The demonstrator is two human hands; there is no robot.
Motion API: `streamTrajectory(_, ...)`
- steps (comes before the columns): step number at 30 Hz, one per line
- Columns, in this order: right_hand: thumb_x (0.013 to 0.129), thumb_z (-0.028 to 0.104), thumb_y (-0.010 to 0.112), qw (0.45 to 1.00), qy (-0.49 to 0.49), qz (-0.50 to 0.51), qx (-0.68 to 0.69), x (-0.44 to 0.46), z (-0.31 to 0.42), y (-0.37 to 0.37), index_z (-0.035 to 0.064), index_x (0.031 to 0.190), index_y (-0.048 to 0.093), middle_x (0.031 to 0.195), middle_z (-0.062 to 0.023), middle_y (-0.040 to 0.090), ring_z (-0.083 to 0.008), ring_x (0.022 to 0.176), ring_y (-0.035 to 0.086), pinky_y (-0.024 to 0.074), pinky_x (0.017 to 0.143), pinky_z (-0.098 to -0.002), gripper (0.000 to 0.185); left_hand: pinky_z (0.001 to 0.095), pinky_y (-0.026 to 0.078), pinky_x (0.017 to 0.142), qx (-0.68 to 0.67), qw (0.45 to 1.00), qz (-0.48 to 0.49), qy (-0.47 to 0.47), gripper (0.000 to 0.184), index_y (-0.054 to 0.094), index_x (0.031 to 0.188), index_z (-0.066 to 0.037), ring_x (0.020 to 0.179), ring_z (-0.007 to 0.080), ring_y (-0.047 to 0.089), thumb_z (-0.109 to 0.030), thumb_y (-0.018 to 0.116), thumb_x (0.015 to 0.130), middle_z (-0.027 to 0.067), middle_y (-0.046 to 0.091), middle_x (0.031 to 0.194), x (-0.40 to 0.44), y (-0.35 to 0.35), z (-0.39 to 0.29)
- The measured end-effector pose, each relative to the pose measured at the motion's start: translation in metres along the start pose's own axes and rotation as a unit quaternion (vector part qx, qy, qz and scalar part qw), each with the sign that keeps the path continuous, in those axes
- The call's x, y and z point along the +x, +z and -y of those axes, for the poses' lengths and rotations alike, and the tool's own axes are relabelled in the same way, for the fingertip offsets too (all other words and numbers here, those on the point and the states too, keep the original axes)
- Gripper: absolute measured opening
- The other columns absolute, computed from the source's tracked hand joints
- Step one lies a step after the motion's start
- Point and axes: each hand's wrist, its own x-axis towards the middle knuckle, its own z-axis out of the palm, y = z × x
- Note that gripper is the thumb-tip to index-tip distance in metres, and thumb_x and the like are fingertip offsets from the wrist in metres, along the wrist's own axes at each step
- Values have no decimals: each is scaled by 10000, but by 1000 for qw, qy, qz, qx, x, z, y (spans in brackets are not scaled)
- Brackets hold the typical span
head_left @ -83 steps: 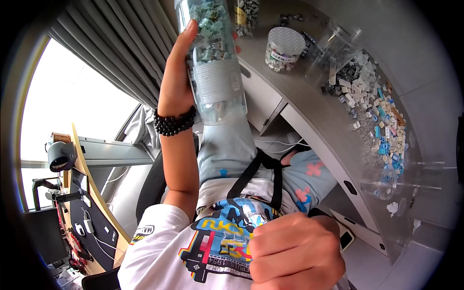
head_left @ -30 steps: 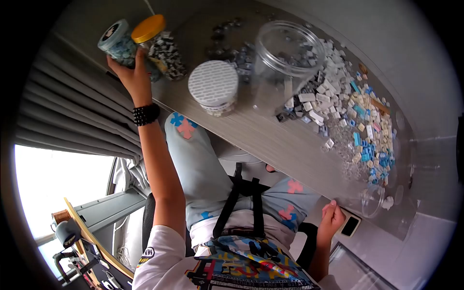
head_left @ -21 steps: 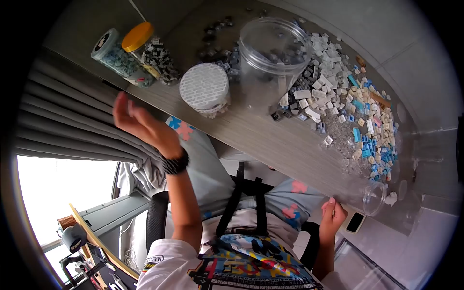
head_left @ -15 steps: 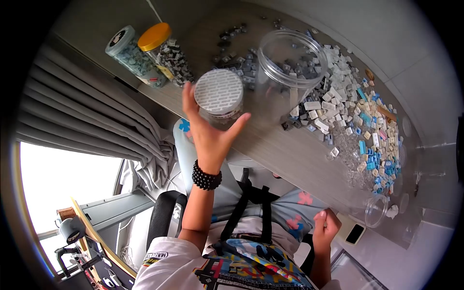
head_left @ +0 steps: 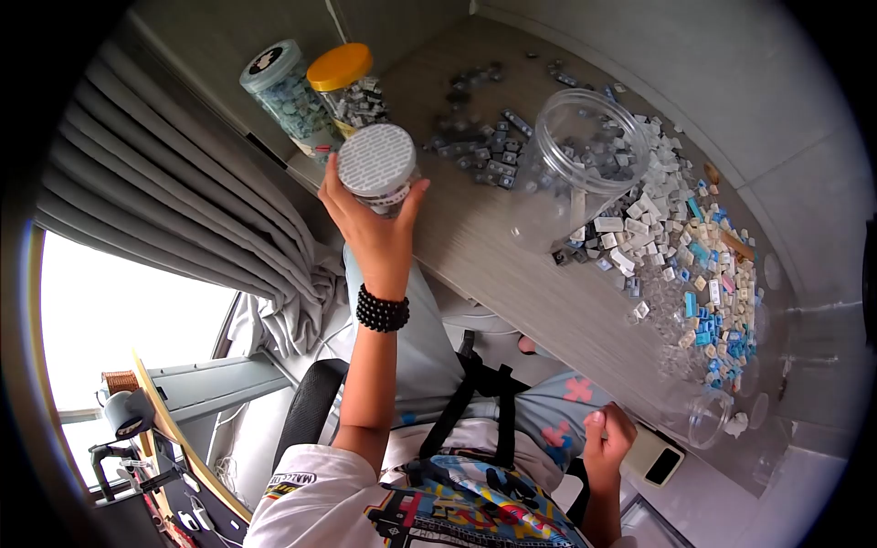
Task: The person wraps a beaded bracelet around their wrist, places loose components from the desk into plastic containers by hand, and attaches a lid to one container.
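Observation:
My left hand (head_left: 370, 233), with black beads at its wrist, has its thumb and fingers around a clear jar with a white patterned lid (head_left: 376, 160). That jar is beside two other filled jars: one with a yellow lid (head_left: 340, 67) holding grey and black keycaps, and one with a pale blue lid (head_left: 272, 64) holding bluish-green pieces. Over by the desk edge, my right hand (head_left: 607, 443) is curled into a loose fist, with nothing visible in it. A large open clear jar (head_left: 585, 151) stands on the desk among loose keycaps.
White, beige and blue keycaps (head_left: 703, 274) are heaped along the right of the desk (head_left: 475, 247). Dark keycaps (head_left: 493, 155) lie further back. A small clear container (head_left: 710, 418) sits near the right end, with a phone (head_left: 662, 464) nearby. A grey curtain (head_left: 183, 183) hangs at left.
My left hand has closed around the white-lidded jar and brought it left, closer to the other two jars. The view has shifted slightly. My right hand remains curled.

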Motion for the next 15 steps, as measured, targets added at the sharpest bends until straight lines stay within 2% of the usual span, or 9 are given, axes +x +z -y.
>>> streamTrajectory(5,965,80,532,1000,4,3,-12,-5,3,-5,-25,698,557,620,-116,514,-244,537,511,379,532,-366,288,463,389,1092,35,999,-35,19,1059,323,1513,11,1303,410,470,-282,943,705,235,451,1382,19,13,17)
streamTrajectory(11,957,64,543,1000,20,-3,-6,-9,5,-6,-30,697,558,618,-118,514,-245,539,508,380,528,-359,276,476,388,1088,23,999,-30,17,1074,323,1510,21,1302,432,466,-328,942,705,257,456,1366,37,21,30)
streamTrajectory(13,950,52,547,1000,-16,-2,9,-7,7,-5,-32,697,555,611,-111,506,-238,539,503,379,526,-352,267,482,381,1095,33,999,-39,21,1091,308,1517,35,1314,440,456,-360,933,714,270,453,1373,39,22,32)
streamTrajectory(15,946,50,561,1000,-11,-12,5,-4,9,-3,-24,693,555,610,-111,501,-243,537,495,377,520,-359,263,515,358,1113,123,991,-28,52,1122,282,1522,69,1346,457,422,-388,926,726,293,446,1383,39,19,39)
